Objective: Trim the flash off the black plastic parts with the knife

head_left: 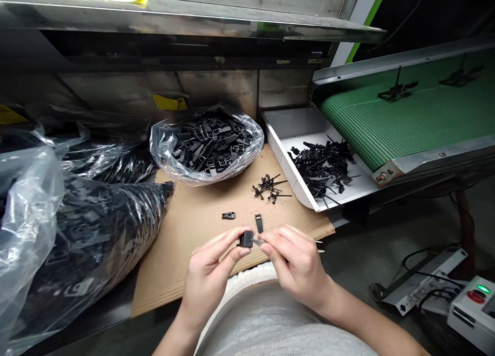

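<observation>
Head view, lower centre: two hands. Left hand (211, 265) pinches one small black plastic part (246, 238) between thumb and fingertips. Right hand (296, 260) has fingers pressed together on a thin pale tool (258, 241), probably a blade, touching the part's right side.

Two loose black pieces (228, 215) lie on the cardboard sheet (193, 227) just above the hands, plus one small cluster of sprues (269, 187) further up.

One open clear bag of black parts (209, 144) at centre. One white tray (288, 139) holding a sprue pile, right of centre. Green conveyor belt (406, 113), upper right, carries two sprues. Big plastic bags (58, 227) fill the left. One control box (474, 307) at lower right.
</observation>
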Available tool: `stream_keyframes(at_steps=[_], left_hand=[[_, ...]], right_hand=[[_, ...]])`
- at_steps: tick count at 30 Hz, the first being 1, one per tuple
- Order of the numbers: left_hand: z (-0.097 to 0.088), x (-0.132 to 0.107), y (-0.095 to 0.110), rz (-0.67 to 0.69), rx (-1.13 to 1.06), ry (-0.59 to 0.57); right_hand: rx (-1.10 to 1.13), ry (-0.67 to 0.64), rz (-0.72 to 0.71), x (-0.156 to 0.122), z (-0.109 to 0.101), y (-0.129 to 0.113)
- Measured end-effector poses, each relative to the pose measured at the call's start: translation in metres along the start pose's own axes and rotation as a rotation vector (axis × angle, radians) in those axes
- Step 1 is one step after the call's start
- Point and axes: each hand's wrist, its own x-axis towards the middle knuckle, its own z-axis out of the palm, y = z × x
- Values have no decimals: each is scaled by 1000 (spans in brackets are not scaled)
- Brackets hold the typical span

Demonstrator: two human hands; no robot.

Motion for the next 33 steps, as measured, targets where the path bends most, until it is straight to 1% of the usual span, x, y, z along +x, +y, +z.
stream_keyframes(at_steps=[3,5,6,8,10,12,15,18,21,26,30,31,33], left_hand=[[-1,-4,1,-12,-17,-33],[-2,-5,1,-25,2,-12],[-2,-5,0,-25,17,0],[-2,-4,0,-14,47,3],[-2,-2,0,11,67,-18],[-1,-1,1,45,83,-31],[0,-1,3,104,98,-38],[0,-1,5,127,100,-36],[-1,1,6,124,108,-30],[-1,2,7,115,92,-6],[2,2,4,79,78,-11],[2,2,3,62,77,-11],[3,4,0,17,83,16]], right_hand=[[-14,106,103,3,-6,13],[70,136,157,2,-12,16],[154,109,186,1,-14,15],[339,-20,258,-1,-16,8],[436,-137,312,0,-15,0],[402,-168,291,3,-12,-7],[327,-141,207,10,-7,-12],[305,-131,178,13,-6,-13],[288,-126,166,13,-6,-12],[308,-156,153,13,-5,-10],[321,-183,188,13,-5,-10],[324,-198,197,13,-5,-10],[346,-276,177,11,-4,-13]])
